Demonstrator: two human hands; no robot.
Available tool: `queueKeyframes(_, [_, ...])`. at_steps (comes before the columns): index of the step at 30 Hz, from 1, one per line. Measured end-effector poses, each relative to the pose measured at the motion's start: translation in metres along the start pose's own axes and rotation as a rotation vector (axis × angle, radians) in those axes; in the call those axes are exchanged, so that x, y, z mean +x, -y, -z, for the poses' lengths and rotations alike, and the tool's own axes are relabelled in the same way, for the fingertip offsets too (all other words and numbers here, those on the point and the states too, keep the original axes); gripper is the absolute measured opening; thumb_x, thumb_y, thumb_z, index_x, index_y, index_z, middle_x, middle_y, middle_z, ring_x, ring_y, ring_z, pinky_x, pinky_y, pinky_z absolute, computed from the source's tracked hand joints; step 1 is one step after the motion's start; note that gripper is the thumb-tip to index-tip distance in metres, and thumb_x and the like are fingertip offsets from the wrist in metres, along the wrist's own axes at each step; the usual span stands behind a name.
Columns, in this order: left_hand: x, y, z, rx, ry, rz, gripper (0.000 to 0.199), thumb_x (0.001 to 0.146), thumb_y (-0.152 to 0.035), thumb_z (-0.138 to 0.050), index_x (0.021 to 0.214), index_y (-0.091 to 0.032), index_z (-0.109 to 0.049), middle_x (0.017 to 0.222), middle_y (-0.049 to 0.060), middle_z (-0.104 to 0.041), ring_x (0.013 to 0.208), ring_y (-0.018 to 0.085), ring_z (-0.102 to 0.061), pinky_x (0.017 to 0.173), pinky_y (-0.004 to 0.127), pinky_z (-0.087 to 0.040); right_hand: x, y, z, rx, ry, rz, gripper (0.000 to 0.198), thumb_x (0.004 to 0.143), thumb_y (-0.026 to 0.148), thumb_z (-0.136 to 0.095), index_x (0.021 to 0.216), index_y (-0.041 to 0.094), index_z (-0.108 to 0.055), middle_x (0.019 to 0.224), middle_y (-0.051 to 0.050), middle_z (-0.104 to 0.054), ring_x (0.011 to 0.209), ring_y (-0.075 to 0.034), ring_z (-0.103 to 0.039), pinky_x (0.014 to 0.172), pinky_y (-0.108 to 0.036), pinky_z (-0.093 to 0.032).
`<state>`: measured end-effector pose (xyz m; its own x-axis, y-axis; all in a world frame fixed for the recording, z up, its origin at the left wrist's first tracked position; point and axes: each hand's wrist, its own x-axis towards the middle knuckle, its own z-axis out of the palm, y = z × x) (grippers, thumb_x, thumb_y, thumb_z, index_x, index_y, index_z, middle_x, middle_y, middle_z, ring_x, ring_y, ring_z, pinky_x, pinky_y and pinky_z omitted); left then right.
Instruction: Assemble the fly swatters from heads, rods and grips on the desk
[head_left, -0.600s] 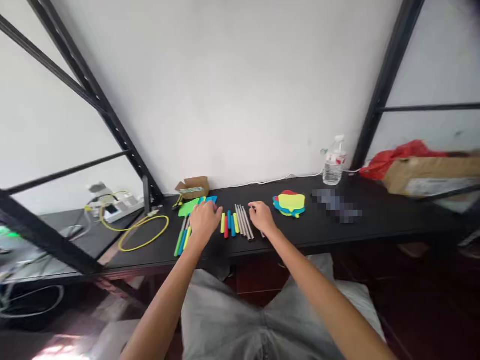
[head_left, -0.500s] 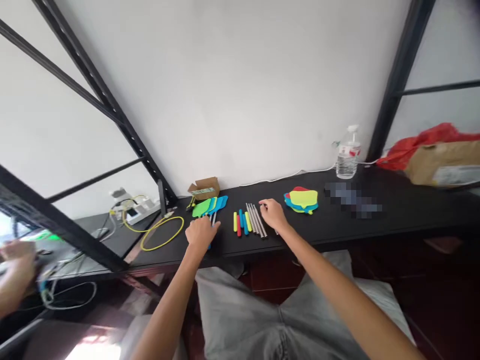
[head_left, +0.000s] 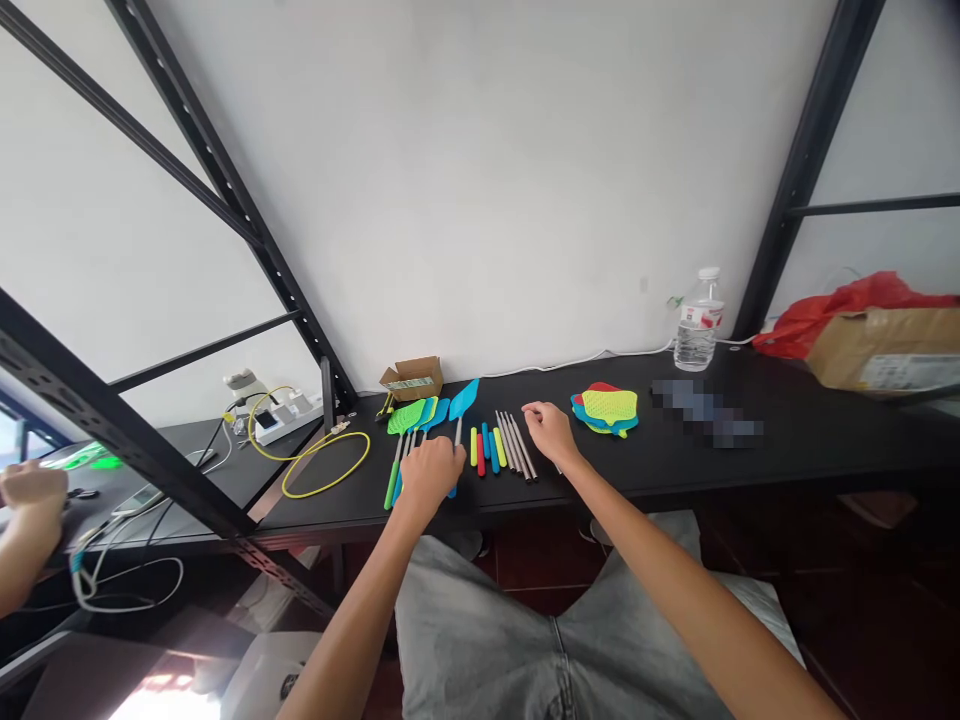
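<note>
My left hand [head_left: 433, 468] is closed round the shaft of a blue fly swatter [head_left: 465, 398]. Its blue head points up and away, and the handle's end shows below my fist. Left of that hand lies a row of finished swatters with green [head_left: 406, 417] and blue heads, partly covered by the hand. My right hand [head_left: 549, 430] has its fingers curled in beside several metal rods [head_left: 516, 447]; a short metal end shows under the wrist, and what the fingers hold is hidden. Between my hands lie several yellow, red and blue handle grips [head_left: 481, 454].
Loose swatter heads [head_left: 609, 408] are stacked to the right. A water bottle [head_left: 697, 322] and a cardboard box [head_left: 885, 345] stand farther right. A small open box [head_left: 412, 378], yellow cable [head_left: 360, 460] and power strip [head_left: 289, 415] are left. Another person's hand [head_left: 34, 490] shows at the far left.
My left hand has moved right, and the blue swatter in it now stands apart from the row. My right hand stays close to the rods, barely moved.
</note>
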<state>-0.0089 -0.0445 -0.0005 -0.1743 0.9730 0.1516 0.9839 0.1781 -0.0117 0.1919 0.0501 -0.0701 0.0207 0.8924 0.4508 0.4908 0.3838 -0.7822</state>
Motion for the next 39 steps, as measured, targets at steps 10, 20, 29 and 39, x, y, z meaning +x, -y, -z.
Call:
queueKeyframes(10, [-0.008,-0.097,-0.006,-0.389,-0.065,-0.12,0.038,0.099,-0.041,-0.027,0.11,-0.015,-0.053,0.096,0.015,-0.069,0.091,0.029,-0.066,0.074,0.034,-0.045,-0.004,0.03,-0.002,0.783,0.151,-0.209,0.039,0.087,0.055,-0.053,0.085,0.018,-0.067,0.087,-0.009,-0.071,0.089,-0.024,-0.067,0.081,-0.034,-0.051])
queueKeyframes(20, [-0.05,-0.085,-0.034,-0.902,-0.074,-0.208,0.041,0.099,-0.049,-0.025,0.089,-0.02,-0.054,0.073,0.006,-0.065,0.068,0.018,-0.063,0.065,0.026,-0.04,0.047,0.029,0.083,1.319,-0.042,-0.366,0.029,0.09,0.043,-0.059,0.074,0.022,-0.047,0.046,0.012,-0.024,0.036,-0.005,-0.021,0.045,-0.02,-0.041])
queueKeyframes(29, [0.008,-0.016,-0.031,-0.393,-0.117,0.056,0.039,0.094,-0.039,-0.041,0.121,-0.015,-0.053,0.119,0.017,-0.062,0.109,0.03,-0.06,0.08,0.032,-0.043,0.012,0.021,0.091,0.958,0.206,-0.398,0.033,0.081,0.054,-0.062,0.088,0.023,-0.055,0.054,0.009,-0.041,0.037,-0.005,-0.031,0.035,-0.017,-0.023])
queueKeyframes(39, [-0.002,-0.077,0.003,-1.14,-0.202,-0.237,0.044,0.088,-0.053,-0.047,0.083,-0.015,-0.068,0.077,0.005,-0.068,0.073,0.017,-0.063,0.064,0.024,-0.045,-0.035,0.069,0.06,0.334,0.313,0.002,0.041,0.089,0.049,-0.049,0.061,0.019,-0.055,0.051,0.0,-0.052,0.042,-0.01,-0.042,0.043,-0.023,-0.026])
